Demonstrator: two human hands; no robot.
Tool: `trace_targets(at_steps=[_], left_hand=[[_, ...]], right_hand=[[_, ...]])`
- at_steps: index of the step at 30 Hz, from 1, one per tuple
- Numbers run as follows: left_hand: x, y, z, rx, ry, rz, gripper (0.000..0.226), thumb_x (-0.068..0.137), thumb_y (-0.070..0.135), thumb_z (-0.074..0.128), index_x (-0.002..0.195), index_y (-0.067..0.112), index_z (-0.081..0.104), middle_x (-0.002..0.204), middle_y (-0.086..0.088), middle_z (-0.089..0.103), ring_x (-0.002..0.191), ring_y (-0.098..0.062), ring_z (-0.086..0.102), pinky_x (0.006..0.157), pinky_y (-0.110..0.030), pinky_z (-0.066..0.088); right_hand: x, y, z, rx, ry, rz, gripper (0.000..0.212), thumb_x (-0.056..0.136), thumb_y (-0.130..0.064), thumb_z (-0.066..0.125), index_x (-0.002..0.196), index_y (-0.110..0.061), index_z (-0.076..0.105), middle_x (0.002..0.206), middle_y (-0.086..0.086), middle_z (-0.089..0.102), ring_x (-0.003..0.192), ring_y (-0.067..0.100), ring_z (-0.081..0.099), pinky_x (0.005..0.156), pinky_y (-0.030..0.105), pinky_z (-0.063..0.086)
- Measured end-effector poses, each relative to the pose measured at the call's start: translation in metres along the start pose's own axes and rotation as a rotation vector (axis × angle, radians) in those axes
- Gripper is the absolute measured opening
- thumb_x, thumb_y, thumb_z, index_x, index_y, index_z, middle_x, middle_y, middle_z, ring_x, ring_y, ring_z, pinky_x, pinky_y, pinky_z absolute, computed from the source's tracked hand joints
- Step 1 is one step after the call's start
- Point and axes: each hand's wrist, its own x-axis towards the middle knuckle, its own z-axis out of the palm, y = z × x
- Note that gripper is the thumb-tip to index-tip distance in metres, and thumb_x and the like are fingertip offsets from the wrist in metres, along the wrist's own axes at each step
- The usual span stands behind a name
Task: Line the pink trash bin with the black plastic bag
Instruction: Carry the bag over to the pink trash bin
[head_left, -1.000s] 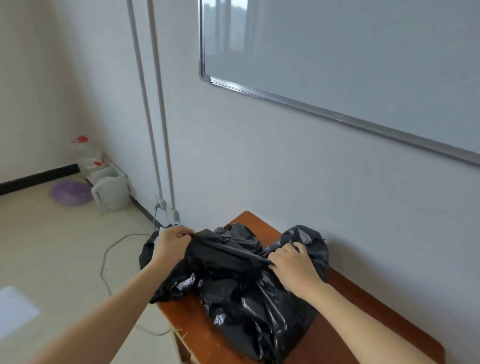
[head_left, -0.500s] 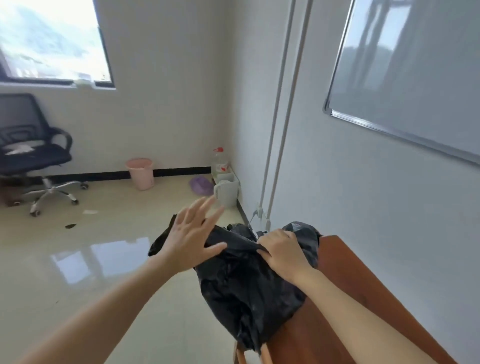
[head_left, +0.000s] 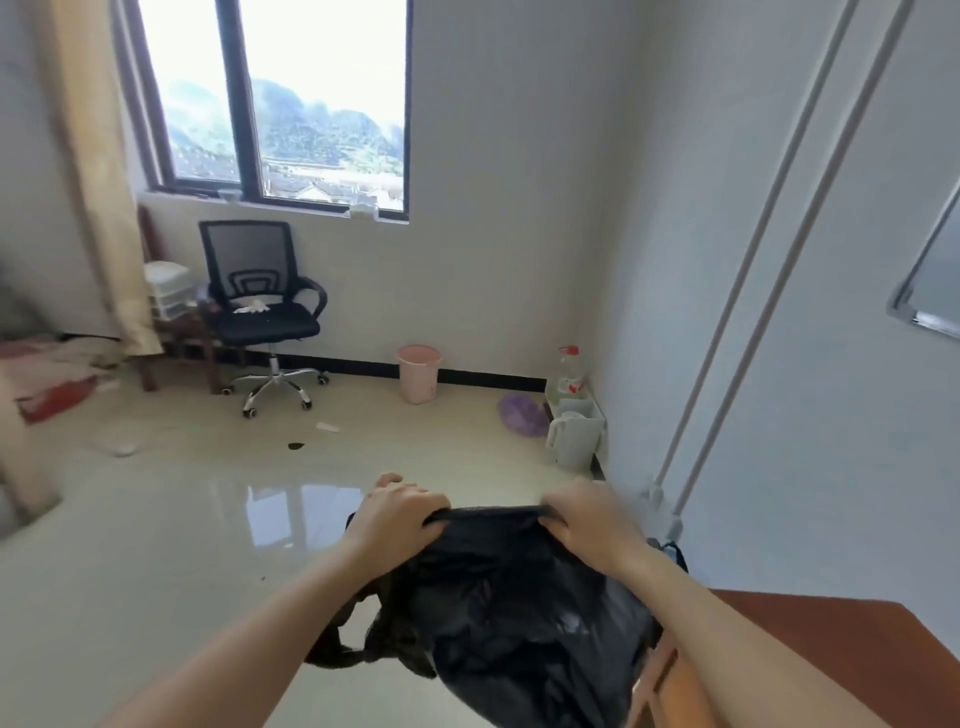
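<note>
The black plastic bag (head_left: 509, 597) is held up off the tabletop (head_left: 810, 649) by its top hem, each grip closed tight on it: left hand (head_left: 400, 512) at one end, right hand (head_left: 592, 519) at the other, probably so the mouth can be found. The pink trash bin (head_left: 418, 373) is left unlined (well apart, on the floor against the far wall).

The lower end of the black plastic bag (head_left: 519, 613) is cut off by the bottom edge. The right hand (head_left: 592, 519) is blurred, its fingertips hidden in the bag's rim. The pink trash bin (head_left: 418, 373) interior cannot be seen. The surface (head_left: 810, 654) is cropped at the right.
</note>
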Motion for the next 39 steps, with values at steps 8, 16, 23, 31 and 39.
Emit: trace_targets(at_steps=[8,16,23,31,39], left_hand=[[-0.012,-0.116,-0.005,-0.078,0.063,-0.063,0.036,0.08,0.033,0.039,0.091,0.016,0.068,0.086,-0.005,0.073,0.08,-0.025,0.063,0.09,-0.03,0.033],[0.061,-0.172,0.021,-0.059,0.089,-0.067,0.025,0.085,0.028,0.048,0.089,0.014,0.068,0.084,-0.007,0.073,0.079,-0.028,0.063,0.086,-0.027,0.031],[0.158,-0.226,0.026,0.037,0.18,-0.081,0.034,0.078,0.034,0.04,0.073,0.015,0.068,0.069,-0.002,0.073,0.066,-0.022,0.066,0.075,-0.028,0.031],[0.217,-0.297,0.053,-0.029,0.16,-0.194,0.035,0.078,0.033,0.041,0.082,0.012,0.069,0.079,-0.005,0.073,0.076,-0.024,0.065,0.081,-0.025,0.026],[0.315,-0.411,0.074,-0.066,0.213,-0.212,0.029,0.082,0.034,0.047,0.089,0.015,0.069,0.09,-0.002,0.075,0.086,-0.023,0.064,0.083,-0.025,0.026]], right_hand=[[0.093,-0.072,0.026,-0.017,-0.097,0.019,0.022,0.095,-0.026,0.043,0.105,-0.012,0.057,0.114,0.005,0.063,0.11,0.025,0.051,0.097,0.037,0.031],[0.181,-0.046,0.056,0.017,-0.089,0.02,0.02,0.095,-0.024,0.044,0.103,-0.012,0.058,0.11,0.005,0.064,0.107,0.025,0.052,0.095,0.036,0.033],[0.291,0.003,0.07,0.174,-0.035,0.014,0.021,0.093,-0.023,0.047,0.1,-0.008,0.06,0.106,0.009,0.066,0.102,0.027,0.053,0.09,0.037,0.038],[0.397,0.021,0.105,0.299,-0.102,-0.004,0.018,0.091,-0.022,0.053,0.101,-0.009,0.062,0.105,0.009,0.067,0.1,0.026,0.054,0.092,0.04,0.043],[0.531,0.031,0.132,0.248,-0.117,0.004,0.02,0.091,-0.024,0.052,0.103,-0.011,0.062,0.109,0.007,0.066,0.105,0.025,0.053,0.091,0.037,0.037]])
